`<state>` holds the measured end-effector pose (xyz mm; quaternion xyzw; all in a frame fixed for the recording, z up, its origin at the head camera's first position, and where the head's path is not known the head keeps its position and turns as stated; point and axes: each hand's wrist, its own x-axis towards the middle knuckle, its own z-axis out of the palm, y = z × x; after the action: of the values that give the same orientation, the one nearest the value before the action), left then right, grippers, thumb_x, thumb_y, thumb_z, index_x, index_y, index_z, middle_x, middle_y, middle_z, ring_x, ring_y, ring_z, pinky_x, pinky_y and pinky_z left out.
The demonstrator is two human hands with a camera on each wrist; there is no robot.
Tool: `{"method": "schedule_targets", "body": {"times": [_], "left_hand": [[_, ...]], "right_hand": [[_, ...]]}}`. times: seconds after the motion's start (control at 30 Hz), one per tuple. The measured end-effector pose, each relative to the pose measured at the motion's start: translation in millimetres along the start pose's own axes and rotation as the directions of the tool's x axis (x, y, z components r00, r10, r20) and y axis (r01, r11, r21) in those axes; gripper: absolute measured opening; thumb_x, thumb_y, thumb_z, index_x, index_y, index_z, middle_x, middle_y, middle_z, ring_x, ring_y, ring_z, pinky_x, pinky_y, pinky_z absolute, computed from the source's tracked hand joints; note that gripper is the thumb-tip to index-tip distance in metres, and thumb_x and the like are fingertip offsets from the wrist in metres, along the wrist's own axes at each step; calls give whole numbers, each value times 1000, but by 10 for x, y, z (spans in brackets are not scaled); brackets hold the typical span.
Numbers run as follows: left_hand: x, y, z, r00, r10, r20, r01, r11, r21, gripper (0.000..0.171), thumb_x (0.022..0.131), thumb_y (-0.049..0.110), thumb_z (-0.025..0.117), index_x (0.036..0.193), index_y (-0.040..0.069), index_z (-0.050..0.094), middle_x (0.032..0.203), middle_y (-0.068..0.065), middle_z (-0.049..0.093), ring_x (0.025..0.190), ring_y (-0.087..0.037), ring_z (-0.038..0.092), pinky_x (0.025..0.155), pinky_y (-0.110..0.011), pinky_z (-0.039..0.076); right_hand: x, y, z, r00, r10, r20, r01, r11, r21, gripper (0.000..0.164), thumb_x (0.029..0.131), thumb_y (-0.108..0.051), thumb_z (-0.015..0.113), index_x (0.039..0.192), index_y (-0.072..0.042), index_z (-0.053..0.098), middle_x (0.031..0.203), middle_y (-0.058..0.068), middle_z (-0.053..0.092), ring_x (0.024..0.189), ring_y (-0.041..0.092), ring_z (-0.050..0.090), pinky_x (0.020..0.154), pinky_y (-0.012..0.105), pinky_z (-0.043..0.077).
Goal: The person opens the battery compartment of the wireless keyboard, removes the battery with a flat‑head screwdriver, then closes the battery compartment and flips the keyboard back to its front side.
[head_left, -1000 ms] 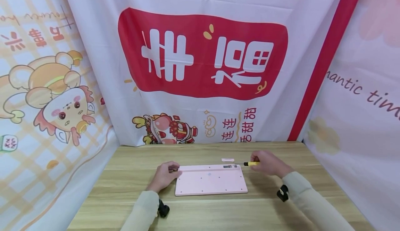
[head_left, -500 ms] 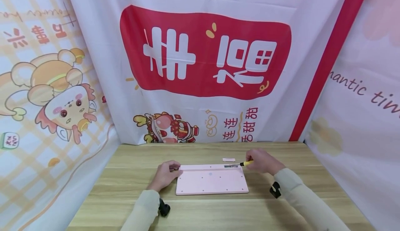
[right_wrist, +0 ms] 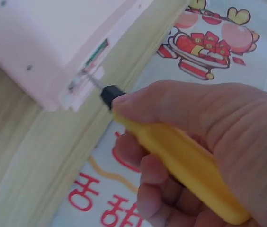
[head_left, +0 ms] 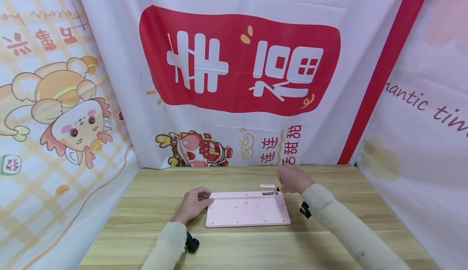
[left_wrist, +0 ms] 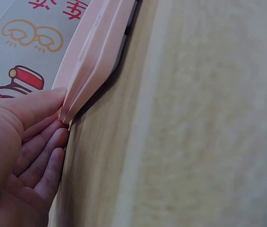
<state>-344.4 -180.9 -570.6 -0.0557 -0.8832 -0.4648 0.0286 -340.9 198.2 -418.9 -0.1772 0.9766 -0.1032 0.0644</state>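
A pink keyboard (head_left: pixel 246 214) lies underside up on the table, with small screws dotted over its back. My left hand (head_left: pixel 193 206) pinches its left end, thumb on top and fingers beneath, as the left wrist view shows. In my right hand (head_left: pixel 295 180) is a screwdriver with a yellow handle (right_wrist: pixel 185 165) and black collar. Its thin metal shaft (right_wrist: pixel 94 81) reaches into the open battery compartment (right_wrist: pixel 97 53) at the keyboard's far right. Inside the compartment a greenish strip and some metal show. Just beyond it lies a small pink cover (head_left: pixel 267 186).
The wood-grain table (head_left: pixel 234 247) ends at a hanging white cloth (head_left: pixel 204 119) with red print. More printed cloths hang at the left and right sides. A black wrist camera (head_left: pixel 191 243) is strapped to the left arm, with another on the right.
My right hand has moved left with the screwdriver, bringing its tip from the keyboard's right edge into the battery compartment. My left hand keeps its grip in the same place.
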Motion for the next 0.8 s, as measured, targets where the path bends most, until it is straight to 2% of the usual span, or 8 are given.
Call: {"method": "schedule_targets", "body": {"times": [0.17,0.23,0.53,0.8], "left_hand": [[5,-4,5,1000,0,0,0,1000,8,23,94,21,82,115,15,77,110,0,76,108,-19,70,102,-46,60],[3,8,2,1000,-1,-2,1,1000,10,23,94,21,82,115,16,76,110,0,76,108,-19,71,102,-46,60],[-12,42,-12,1000,6,-3,-6,1000,3,22,94,20,82,115,15,77,110,-1,76,106,-18,70,100,-45,61],[-8,16,-19,1000,6,3,-6,1000,-3,22,94,20,82,115,15,77,109,0,76,106,-18,70,101,-45,61]], "right_hand": [[38,-185,-59,999,35,34,-32,997,-72,30,78,7,82,80,-12,58,71,1,60,64,16,57,57,28,53],[54,-236,-78,998,42,42,-38,995,-96,30,77,8,82,80,-11,60,73,2,62,65,18,60,59,30,55],[165,-278,-90,994,80,76,-72,992,-105,34,74,6,85,88,-12,60,78,2,64,69,19,63,61,30,58],[264,-255,-75,987,121,106,-109,987,-114,31,77,1,87,87,-13,61,78,1,66,69,19,65,61,30,58]]}}
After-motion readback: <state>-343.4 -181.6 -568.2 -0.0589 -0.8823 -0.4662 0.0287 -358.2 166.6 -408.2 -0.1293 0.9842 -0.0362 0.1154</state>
